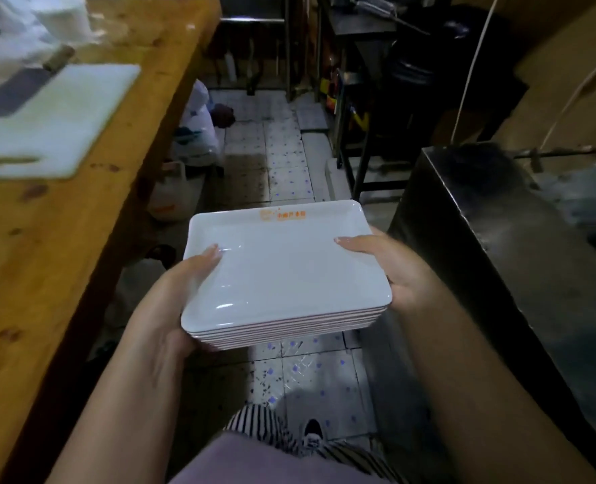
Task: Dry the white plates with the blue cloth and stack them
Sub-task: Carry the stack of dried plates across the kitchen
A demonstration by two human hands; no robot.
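**Stack of plates carried between both hands, wooden table to the left**

Nearest to us, at the bottom of the head view, we see striped trousers [254, 426] and one shoe [312, 431] on the tiled floor [289, 183]. Above them, two bare forearms converge on a stack of white plates [282, 270], held in the air over the floor and resting on no surface. The left hand [174, 302] grips the stack's left edge, thumb laid on the top plate's rim and fingers curled out of sight beneath; the right hand [387, 263] grips the right edge likewise. The stack is rectangular, its long axis running away from the body and tilted slightly rightward, with an orange printed mark [282, 215] at the far end.

We judge that the next move turns on where the stack is set down. The wooden table [90, 221] lies just left of the left hand, the nearer one to it, and higher in the frame; a dark metal unit [492, 221] stands close to the right hand. Farther along the table we see a white cutting board [55, 117] bearing a cleaver [17, 90], blurred. We find no blue cloth in view, so we cannot tell whether these plates are dried.
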